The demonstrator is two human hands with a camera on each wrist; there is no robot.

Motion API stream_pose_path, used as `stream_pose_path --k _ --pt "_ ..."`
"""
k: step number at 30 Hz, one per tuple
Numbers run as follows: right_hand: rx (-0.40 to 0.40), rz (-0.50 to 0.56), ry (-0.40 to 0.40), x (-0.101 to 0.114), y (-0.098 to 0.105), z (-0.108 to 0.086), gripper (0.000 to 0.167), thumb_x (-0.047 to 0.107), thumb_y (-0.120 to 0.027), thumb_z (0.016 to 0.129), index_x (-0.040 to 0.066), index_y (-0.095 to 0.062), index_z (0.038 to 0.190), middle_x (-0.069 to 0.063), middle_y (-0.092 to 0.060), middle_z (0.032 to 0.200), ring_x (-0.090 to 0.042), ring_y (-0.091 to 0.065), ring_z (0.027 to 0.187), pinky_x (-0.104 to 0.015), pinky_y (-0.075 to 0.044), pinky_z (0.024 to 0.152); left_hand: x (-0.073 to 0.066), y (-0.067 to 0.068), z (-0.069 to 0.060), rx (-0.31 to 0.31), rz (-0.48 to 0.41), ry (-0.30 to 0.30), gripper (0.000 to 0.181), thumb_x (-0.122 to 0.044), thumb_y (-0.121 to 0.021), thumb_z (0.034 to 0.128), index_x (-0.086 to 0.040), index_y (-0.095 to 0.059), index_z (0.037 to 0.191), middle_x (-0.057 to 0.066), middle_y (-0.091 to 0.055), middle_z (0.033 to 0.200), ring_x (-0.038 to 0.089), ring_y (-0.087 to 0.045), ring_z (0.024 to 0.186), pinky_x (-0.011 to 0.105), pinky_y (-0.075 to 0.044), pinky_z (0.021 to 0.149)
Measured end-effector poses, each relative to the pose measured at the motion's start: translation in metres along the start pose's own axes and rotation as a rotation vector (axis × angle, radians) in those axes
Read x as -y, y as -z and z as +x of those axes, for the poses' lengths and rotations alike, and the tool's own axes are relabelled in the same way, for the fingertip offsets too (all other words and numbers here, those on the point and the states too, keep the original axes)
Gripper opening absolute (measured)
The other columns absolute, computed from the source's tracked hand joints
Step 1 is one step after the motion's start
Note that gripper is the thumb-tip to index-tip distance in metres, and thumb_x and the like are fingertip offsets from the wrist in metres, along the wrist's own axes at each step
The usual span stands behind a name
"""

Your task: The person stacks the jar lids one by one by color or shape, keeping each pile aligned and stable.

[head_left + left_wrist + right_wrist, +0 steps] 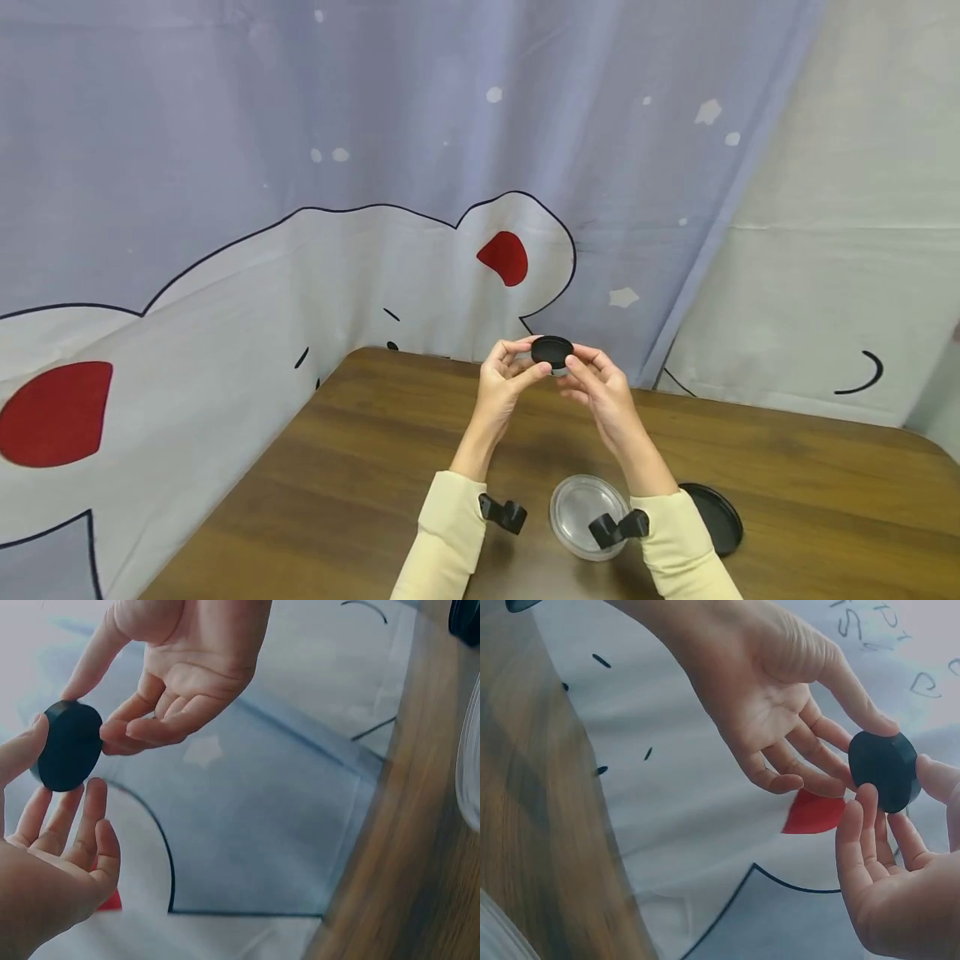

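A small round black lid (552, 351) with a raised rim is held up above the far part of the table, between both hands. My left hand (498, 392) pinches its left side with thumb and fingers. On the opposite side my right hand (609, 396) pinches the edge between thumb and fingertips. In the left wrist view the black lid (69, 746) shows a flat dark face. The right wrist view shows the lid (883, 771) gripped by fingers from both sides. A small pale patch shows just below it in the head view; what that is, I cannot tell.
A clear round plastic container (577, 500) stands on the brown wooden table (337, 475), partly behind the right wrist's camera mount. Right of it lies a larger round black lid (722, 518), partly covered by the right sleeve. A printed curtain (390, 108) hangs behind the table.
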State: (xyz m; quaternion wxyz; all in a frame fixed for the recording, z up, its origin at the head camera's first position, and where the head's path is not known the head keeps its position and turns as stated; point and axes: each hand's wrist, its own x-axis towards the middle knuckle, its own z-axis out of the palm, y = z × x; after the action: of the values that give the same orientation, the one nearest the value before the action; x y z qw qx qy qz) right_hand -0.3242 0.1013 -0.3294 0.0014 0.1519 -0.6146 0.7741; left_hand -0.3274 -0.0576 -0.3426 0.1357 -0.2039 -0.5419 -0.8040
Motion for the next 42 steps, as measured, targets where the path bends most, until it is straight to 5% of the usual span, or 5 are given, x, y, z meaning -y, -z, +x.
stream_pose_path --k 11,26,36,42 --pt "0.056 -0.122 0.149 0.017 0.035 -0.030 0.026 0.016 -0.050 0.102 0.018 -0.048 0.128 0.011 -0.057 0.113 -0.002 -0.064 0.093 -0.021 -0.054 0.080 -0.011 -0.039 -0.014 0.084 0.101 0.006 0.041 -0.002 -0.075 0.0822 0.007 -0.049 0.112 0.025 -0.055 0.135 0.004 -0.065 0.086 0.017 -0.052 0.080" --pt "0.105 -0.370 0.216 0.016 0.112 -0.072 0.032 0.007 -0.048 0.102 0.007 -0.052 0.133 0.021 -0.057 0.124 0.005 -0.063 0.102 -0.018 -0.056 0.079 0.023 -0.088 -0.041 0.204 0.259 0.020 0.036 0.000 -0.073 0.0837 0.007 -0.049 0.110 0.024 -0.061 0.128 -0.003 -0.059 0.086 0.015 -0.047 0.075" --pt "0.151 -0.466 0.229 0.023 0.144 -0.082 0.038 0.005 -0.049 0.100 0.001 -0.048 0.138 0.026 -0.054 0.130 0.006 -0.062 0.107 -0.022 -0.057 0.082 0.033 -0.108 -0.048 0.251 0.312 -0.015 0.045 -0.002 -0.075 0.0824 0.002 -0.051 0.121 0.021 -0.063 0.123 0.034 -0.066 0.100 0.028 -0.053 0.089" --pt "0.160 -0.519 0.196 0.025 0.161 -0.090 0.041 0.005 -0.053 0.099 -0.002 -0.046 0.139 0.027 -0.055 0.128 0.006 -0.062 0.107 -0.021 -0.056 0.082 0.041 -0.119 -0.048 0.294 0.327 -0.021 0.048 0.000 -0.076 0.0801 0.003 -0.053 0.123 0.022 -0.063 0.126 0.037 -0.066 0.109 0.027 -0.053 0.094"
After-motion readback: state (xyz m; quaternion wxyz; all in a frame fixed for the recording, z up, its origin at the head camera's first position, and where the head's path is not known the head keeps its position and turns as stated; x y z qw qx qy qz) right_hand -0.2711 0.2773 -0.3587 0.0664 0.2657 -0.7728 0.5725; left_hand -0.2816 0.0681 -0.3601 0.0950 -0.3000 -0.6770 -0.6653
